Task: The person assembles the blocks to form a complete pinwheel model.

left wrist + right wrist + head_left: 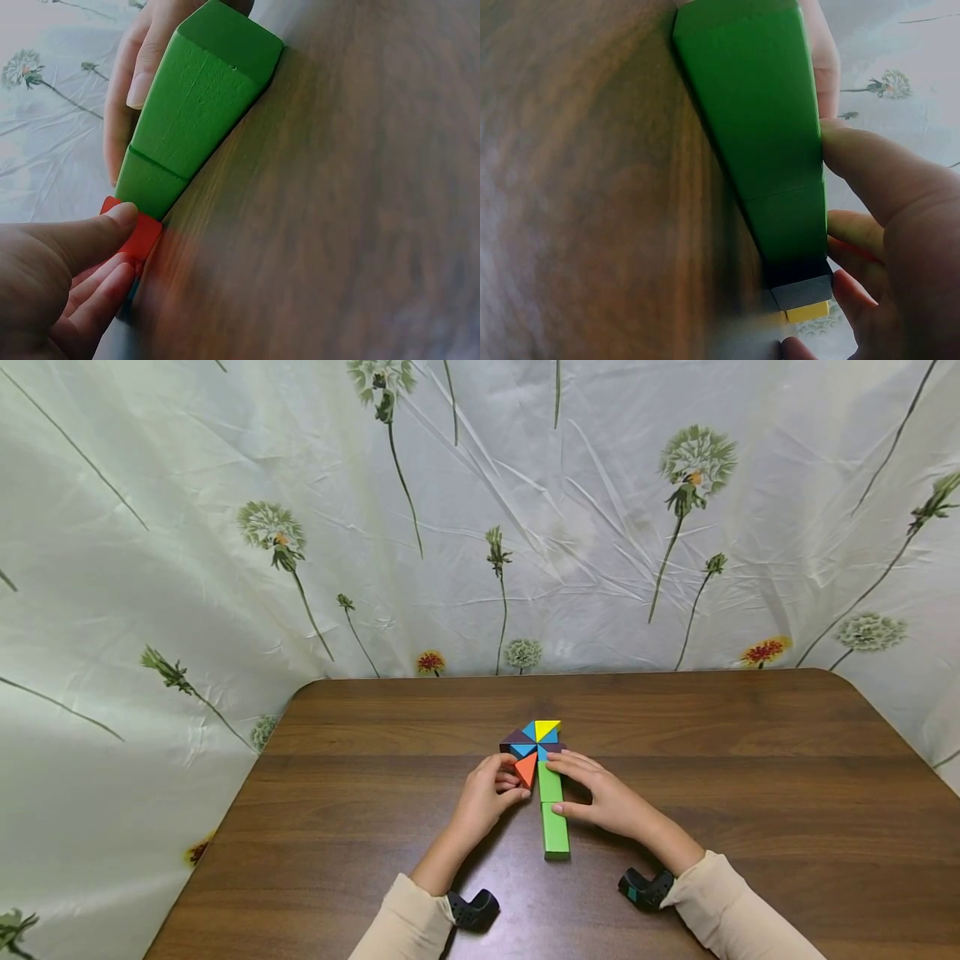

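My left hand (483,796) pinches an orange-red triangular block (527,769) between thumb and fingers, beside the top of a green column. Two green rectangular blocks (556,837) lie end to end, forming that column on the table. Above them sits a pinwheel of triangular blocks: a yellow triangle (547,729), blue triangles (522,749) and dark purple triangles (516,737). My right hand (606,797) rests along the column's right side, its thumb at the seam of the green blocks and its fingers by the column's top. In the right wrist view, fingertips hover round a dark block (802,291).
The brown wooden table (360,827) has rounded far corners. Behind it hangs a pale curtain (585,552) printed with dandelions. Black wrist bands (474,911) sit at both cuffs, close over the tabletop.
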The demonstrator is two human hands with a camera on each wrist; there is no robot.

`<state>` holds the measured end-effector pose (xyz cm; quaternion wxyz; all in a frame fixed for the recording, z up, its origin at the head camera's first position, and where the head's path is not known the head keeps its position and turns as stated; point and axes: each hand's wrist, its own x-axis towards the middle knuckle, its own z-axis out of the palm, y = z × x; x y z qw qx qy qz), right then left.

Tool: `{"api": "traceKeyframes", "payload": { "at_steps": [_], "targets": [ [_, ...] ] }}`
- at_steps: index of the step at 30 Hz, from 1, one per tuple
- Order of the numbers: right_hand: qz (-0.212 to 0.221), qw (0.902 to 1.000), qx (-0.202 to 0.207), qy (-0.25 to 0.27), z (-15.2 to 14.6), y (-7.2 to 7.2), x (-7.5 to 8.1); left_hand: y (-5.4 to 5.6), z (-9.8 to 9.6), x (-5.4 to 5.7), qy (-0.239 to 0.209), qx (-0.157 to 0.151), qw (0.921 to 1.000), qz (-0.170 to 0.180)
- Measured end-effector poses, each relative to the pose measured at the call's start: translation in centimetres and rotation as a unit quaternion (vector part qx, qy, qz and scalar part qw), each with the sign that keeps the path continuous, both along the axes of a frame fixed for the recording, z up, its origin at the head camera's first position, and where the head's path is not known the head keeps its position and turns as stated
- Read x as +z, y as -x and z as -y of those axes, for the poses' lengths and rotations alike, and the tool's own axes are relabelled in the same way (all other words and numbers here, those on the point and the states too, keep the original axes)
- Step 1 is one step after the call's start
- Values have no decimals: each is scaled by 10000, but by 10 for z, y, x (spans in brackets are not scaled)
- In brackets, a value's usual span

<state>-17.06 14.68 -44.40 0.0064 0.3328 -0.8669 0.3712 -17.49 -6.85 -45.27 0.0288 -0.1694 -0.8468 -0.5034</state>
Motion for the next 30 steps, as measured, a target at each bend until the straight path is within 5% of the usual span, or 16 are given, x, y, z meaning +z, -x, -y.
{"api": "traceKeyframes", "payload": {
  "at_steps": [30],
  "targets": [
    [-64,10000,-17,-24,1,1,1,2,-8,0,169,293,9990,-304]
  ]
}}
